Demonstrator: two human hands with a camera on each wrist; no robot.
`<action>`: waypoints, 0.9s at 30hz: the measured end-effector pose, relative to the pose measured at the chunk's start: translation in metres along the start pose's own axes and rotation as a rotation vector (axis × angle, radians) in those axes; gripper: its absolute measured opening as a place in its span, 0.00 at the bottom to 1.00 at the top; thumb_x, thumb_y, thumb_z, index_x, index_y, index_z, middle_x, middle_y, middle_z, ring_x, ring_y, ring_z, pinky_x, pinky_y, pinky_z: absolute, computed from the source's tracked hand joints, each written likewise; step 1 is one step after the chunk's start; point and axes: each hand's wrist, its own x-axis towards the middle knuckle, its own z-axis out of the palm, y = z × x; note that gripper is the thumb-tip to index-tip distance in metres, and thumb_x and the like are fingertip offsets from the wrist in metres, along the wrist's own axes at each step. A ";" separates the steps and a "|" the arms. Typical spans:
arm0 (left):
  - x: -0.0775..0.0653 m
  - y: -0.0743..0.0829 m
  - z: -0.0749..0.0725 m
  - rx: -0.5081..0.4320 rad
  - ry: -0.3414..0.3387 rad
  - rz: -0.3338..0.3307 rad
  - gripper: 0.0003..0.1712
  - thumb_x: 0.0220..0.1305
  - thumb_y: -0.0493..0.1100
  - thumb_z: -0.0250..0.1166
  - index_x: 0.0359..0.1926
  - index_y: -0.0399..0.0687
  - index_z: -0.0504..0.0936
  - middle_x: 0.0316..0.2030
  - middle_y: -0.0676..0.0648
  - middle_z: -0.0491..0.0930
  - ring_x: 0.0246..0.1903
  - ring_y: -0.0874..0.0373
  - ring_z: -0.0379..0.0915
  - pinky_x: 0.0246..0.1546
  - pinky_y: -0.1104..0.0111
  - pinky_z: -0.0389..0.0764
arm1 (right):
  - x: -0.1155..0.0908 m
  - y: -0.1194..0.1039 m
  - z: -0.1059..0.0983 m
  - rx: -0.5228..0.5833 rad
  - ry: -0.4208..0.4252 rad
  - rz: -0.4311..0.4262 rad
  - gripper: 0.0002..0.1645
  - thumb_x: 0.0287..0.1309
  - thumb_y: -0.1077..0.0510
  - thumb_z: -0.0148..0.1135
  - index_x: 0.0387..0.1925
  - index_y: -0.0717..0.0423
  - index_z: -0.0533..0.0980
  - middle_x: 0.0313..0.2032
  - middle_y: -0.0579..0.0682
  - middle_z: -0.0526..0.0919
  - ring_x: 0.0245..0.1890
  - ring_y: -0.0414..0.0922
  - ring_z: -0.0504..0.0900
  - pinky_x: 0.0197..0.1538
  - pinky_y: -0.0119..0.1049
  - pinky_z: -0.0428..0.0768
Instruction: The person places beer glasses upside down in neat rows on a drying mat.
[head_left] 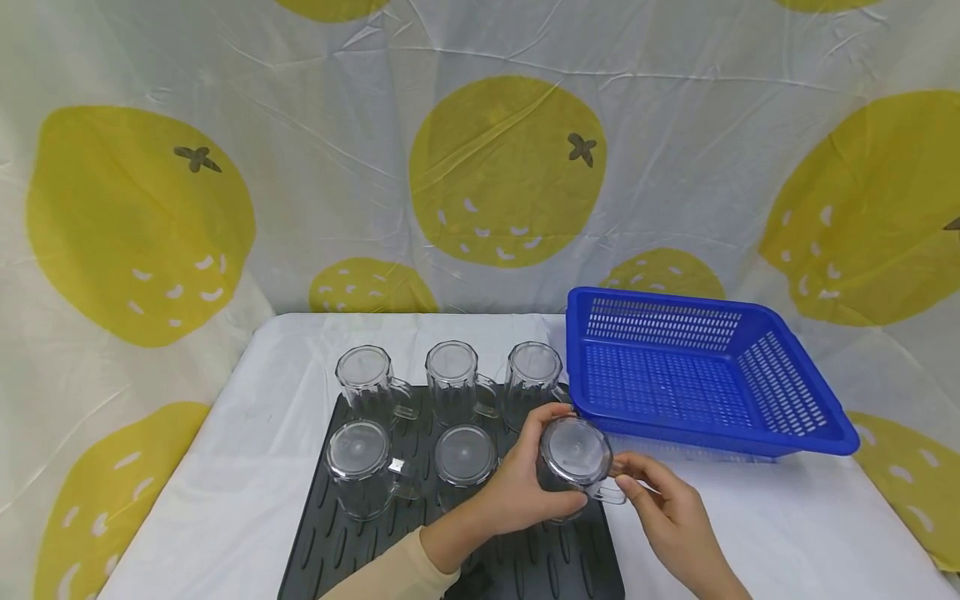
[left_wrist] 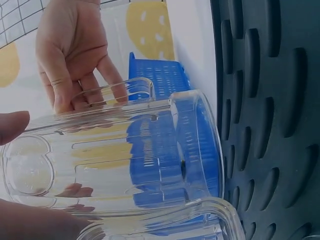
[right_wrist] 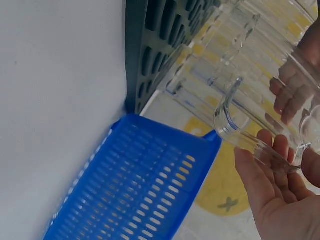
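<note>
An upside-down clear glass mug (head_left: 576, 454) is at the right front of the black ribbed mat (head_left: 536, 571). My left hand (head_left: 513, 492) grips its body from the left, thumb at the front and fingers behind. On the other side, my right hand (head_left: 671, 517) pinches the mug's handle (head_left: 611, 493) between thumb and fingers. In the left wrist view the mug's rim (left_wrist: 212, 145) is down by the mat; whether it touches, I cannot tell. The right wrist view has my right hand (right_wrist: 287, 215) at the upper end of the handle (right_wrist: 225, 117).
Several more upturned glass mugs stand in two rows: a front-left mug (head_left: 358, 454), a front-middle mug (head_left: 465, 457) and a back row including a mug (head_left: 452, 367). A blue plastic basket (head_left: 712, 429) sits on the white cloth at the right. Lemon-print fabric (head_left: 300, 208) hangs behind.
</note>
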 end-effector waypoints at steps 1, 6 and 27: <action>0.001 0.000 0.000 0.006 0.003 -0.003 0.49 0.46 0.31 0.69 0.65 0.53 0.51 0.62 0.47 0.60 0.56 0.58 0.63 0.54 0.65 0.68 | 0.000 0.000 0.002 0.003 0.009 -0.001 0.13 0.56 0.74 0.56 0.44 0.63 0.76 0.37 0.46 0.81 0.41 0.31 0.77 0.36 0.24 0.77; 0.003 0.001 -0.001 0.082 0.027 -0.003 0.50 0.45 0.33 0.71 0.65 0.52 0.51 0.61 0.45 0.62 0.54 0.59 0.65 0.53 0.65 0.69 | 0.000 0.002 0.008 0.013 0.051 -0.015 0.14 0.54 0.75 0.56 0.43 0.63 0.77 0.35 0.47 0.81 0.41 0.30 0.78 0.38 0.22 0.76; 0.008 0.001 0.003 0.258 0.115 -0.042 0.50 0.39 0.32 0.69 0.64 0.56 0.55 0.60 0.52 0.61 0.56 0.59 0.61 0.51 0.68 0.69 | -0.004 0.010 0.024 0.010 0.061 0.066 0.10 0.56 0.73 0.57 0.40 0.66 0.76 0.36 0.52 0.81 0.40 0.30 0.77 0.43 0.22 0.75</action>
